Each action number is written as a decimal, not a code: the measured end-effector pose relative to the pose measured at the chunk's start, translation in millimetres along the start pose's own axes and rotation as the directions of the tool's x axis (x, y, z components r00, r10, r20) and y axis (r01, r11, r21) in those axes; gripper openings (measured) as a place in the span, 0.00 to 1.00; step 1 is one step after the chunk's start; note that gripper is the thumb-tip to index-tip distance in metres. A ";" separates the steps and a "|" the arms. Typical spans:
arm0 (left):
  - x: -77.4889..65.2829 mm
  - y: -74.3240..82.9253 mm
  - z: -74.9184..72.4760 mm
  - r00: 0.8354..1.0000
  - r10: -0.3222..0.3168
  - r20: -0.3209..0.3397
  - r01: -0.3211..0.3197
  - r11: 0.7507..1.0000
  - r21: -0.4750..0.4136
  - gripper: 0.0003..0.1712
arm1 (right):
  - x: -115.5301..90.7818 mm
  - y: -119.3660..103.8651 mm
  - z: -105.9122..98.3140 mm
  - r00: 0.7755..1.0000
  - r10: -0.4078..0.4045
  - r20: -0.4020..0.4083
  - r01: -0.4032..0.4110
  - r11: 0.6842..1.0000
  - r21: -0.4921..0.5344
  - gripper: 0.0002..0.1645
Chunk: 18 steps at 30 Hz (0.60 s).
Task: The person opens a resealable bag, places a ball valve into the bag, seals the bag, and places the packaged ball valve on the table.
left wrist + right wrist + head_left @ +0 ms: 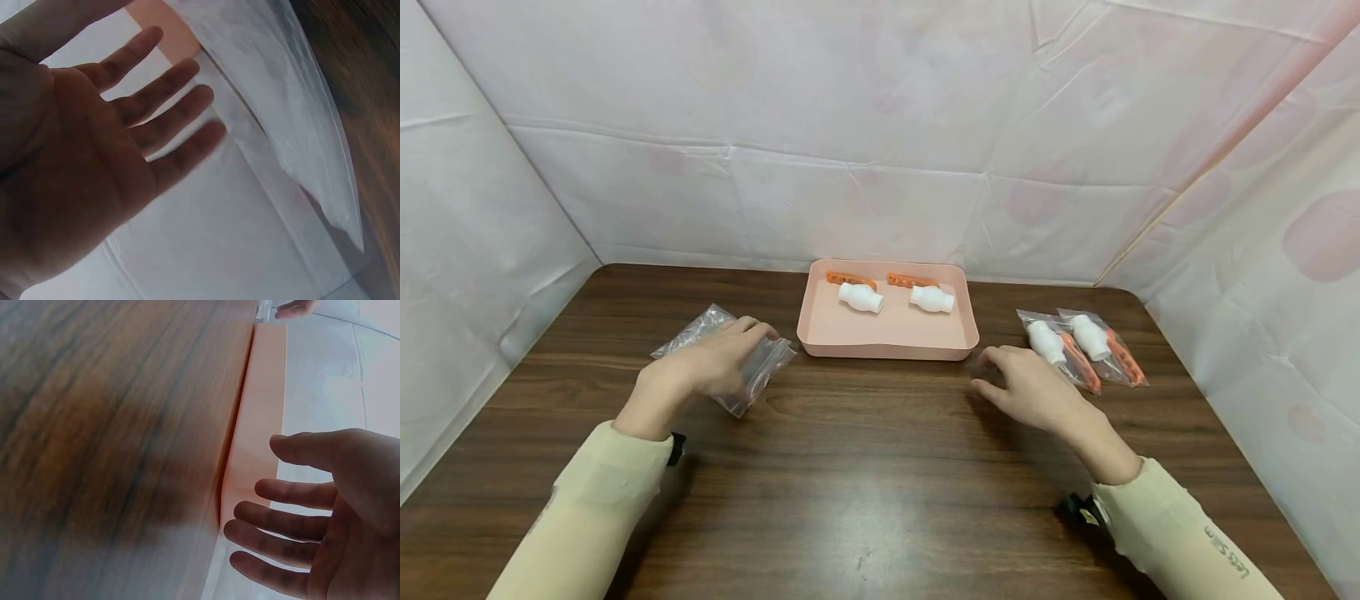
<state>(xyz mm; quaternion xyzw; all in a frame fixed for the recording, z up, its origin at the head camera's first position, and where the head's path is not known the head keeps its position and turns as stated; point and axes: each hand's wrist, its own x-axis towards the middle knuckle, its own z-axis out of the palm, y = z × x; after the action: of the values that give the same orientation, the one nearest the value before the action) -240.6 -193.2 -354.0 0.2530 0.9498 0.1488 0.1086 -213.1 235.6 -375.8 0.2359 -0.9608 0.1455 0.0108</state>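
Pink catches my eye first: the tray (887, 336) sits at the middle of the bench's (865, 467) back edge. In it I see two orange strips (852, 280) along the back wall and two white tubes (861, 297), one in front of each strip. Toward the bench's left edge lies clear plastic (760, 375), how many bags I cannot tell, and over it the left hand (711, 358). On my left wrist view its four fingers are spread; whether any part touches the plastic I cannot tell. The right hand (1033, 387) is just off the tray's front right corner, between it and two filled bags (1063, 354); its fingers are spread too, slightly bent, thumb apart. Those filled bags lie side by side near the bench's back right corner, each with a white tube and an orange strip inside. Pale cloth (850, 192) hangs behind the bench.
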 end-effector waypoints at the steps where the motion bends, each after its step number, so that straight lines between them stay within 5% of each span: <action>1: 0.6 -1.4 0.7 1.000 -0.003 0.000 0.003 1.000 0.023 0.48 | -0.1 0.1 0.1 1.000 0.000 0.000 0.000 1.000 0.000 0.18; 9: 5.0 -8.0 3.0 0.996 -0.077 0.048 0.073 0.994 0.085 0.59 | -0.1 0.2 0.1 1.000 -0.007 -0.006 0.007 1.000 -0.011 0.17; 18: 7.8 -11.2 6.8 0.994 -0.077 0.081 0.068 0.992 0.109 0.64 | -0.4 -1.0 -0.6 1.000 -0.004 -0.005 0.004 1.000 -0.018 0.16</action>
<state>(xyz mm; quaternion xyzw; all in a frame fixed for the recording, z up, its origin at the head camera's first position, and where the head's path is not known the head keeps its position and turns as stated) -250.4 -197.0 -365.1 0.2301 0.9594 0.0831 0.1407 -212.3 235.1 -375.0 0.2374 -0.9615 0.1376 0.0156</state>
